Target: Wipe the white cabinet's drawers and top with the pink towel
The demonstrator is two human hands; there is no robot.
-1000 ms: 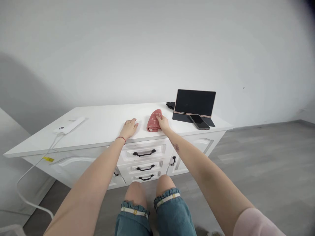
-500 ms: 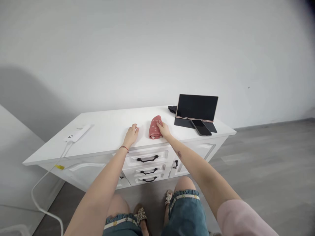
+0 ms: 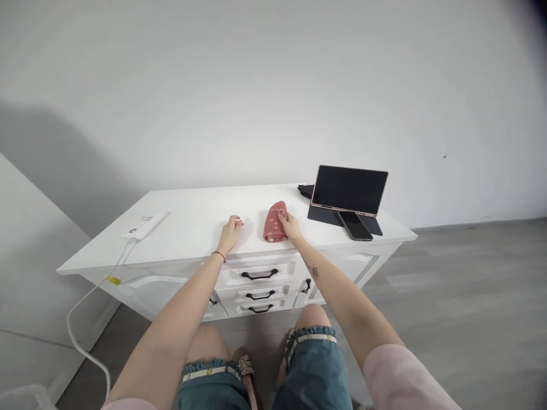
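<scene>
A folded red towel (image 3: 274, 223) with a pale pattern lies on the white top of the cabinet (image 3: 196, 210), close to its front edge. My right hand (image 3: 291, 228) grips its right side, thumb on top; the fingers beneath are partly hidden. To the left of the towel, and apart from it, my left hand (image 3: 231, 232) rests near the front edge. Its fingers are loosely bent and hold nothing that I can see.
On the right a tablet (image 3: 349, 189) stands on its dark cover, with a phone (image 3: 355, 226) lying before it. A black item (image 3: 305, 191) sits behind. At left lies a white power strip (image 3: 144, 225), its cable (image 3: 85, 296) hanging over the edge. Drawers face my knees.
The view has shifted slightly, so the cabinet appears further right. My left hand's fingers have curled in a little. The right hand keeps its hold on the towel.
</scene>
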